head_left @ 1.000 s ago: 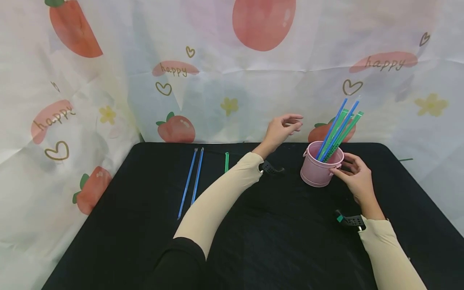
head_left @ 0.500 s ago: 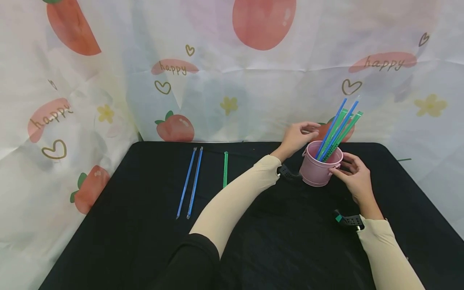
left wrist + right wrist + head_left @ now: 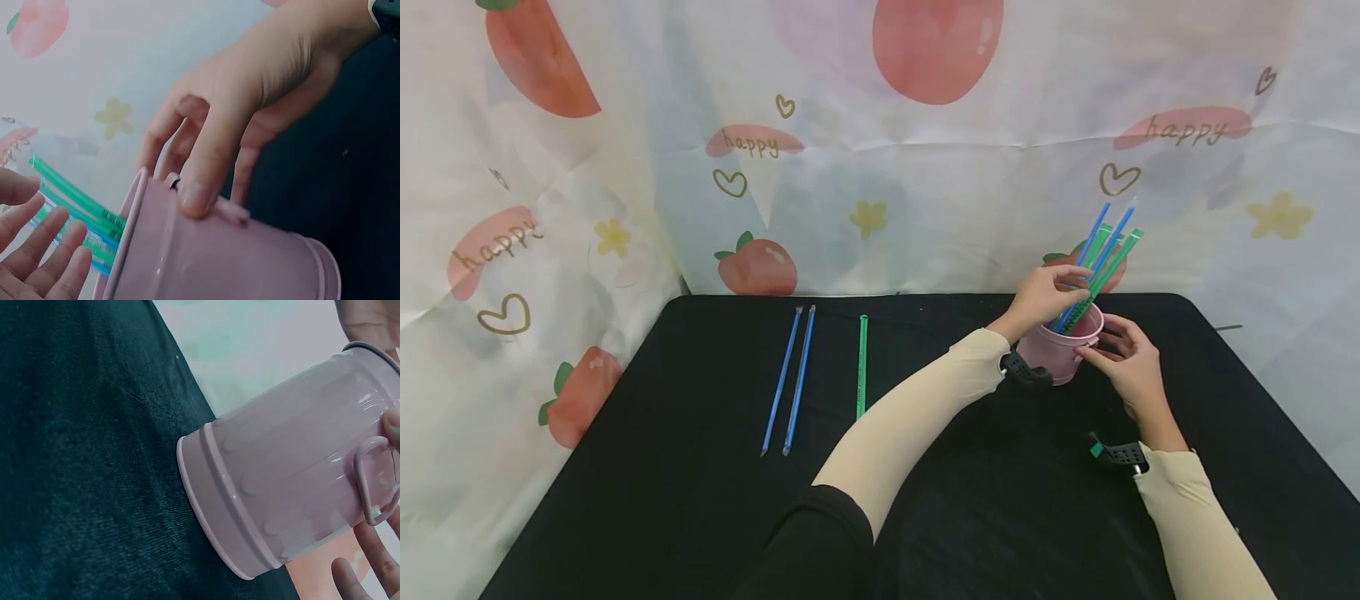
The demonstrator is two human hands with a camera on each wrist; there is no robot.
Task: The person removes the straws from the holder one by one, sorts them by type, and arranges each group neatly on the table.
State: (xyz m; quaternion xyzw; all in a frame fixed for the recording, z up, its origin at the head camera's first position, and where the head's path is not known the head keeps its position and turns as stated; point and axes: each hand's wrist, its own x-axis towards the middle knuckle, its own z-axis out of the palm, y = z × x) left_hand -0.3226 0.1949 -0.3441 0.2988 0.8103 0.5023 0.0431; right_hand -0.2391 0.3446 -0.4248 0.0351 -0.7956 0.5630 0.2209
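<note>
On the tabletop [image 3: 985,492], far right, green and blue sticks [image 3: 1111,269], lower ends hidden in pink bucket [image 3: 1054,358], right hand [image 3: 1133,358] gripping bucket's right side, left hand [image 3: 1043,293] opposite, fingers loosely parted beside sticks, contact unclear

The head camera looks forward and down from well back from the round pink metal bucket [image 3: 1054,354]. The left wrist camera sits close by the bucket's left side, looking across it. The right wrist camera, close too, faces the bucket's near side. Both wrist views are tipped; they share the bucket and the black cloth [image 3: 985,500] under it.
</note>
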